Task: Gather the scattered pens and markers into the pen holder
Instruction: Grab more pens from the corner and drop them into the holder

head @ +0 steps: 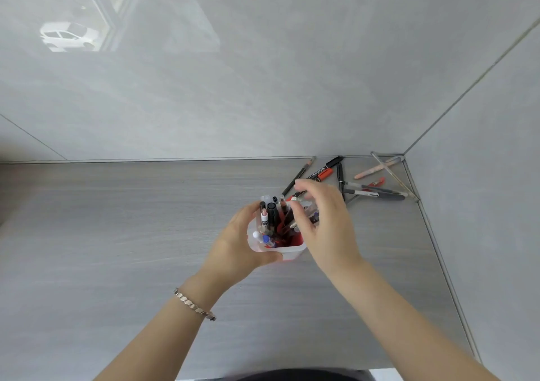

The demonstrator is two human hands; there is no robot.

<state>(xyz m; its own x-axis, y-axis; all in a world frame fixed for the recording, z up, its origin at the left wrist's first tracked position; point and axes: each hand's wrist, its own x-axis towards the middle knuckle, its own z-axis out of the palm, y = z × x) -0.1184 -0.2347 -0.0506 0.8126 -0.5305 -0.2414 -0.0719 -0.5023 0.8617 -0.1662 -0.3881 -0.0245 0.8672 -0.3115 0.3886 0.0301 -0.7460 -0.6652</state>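
Observation:
A white pen holder with a red inside (287, 247) stands on the grey table, filled with several pens and markers (270, 215). My left hand (238, 244) wraps around its left side and grips it. My right hand (324, 220) hovers over the holder's right rim, fingers spread and curled among the pen tops; I cannot tell whether it holds one. Several loose pens and markers (371, 192) lie scattered at the table's far right corner, among them an orange marker (323, 174), a black marker (333, 162) and a pink pen (375, 169).
Glossy grey walls meet the table at the back (204, 158) and on the right (432, 228), forming a corner behind the loose pens. A bracelet (194, 304) sits on my left wrist.

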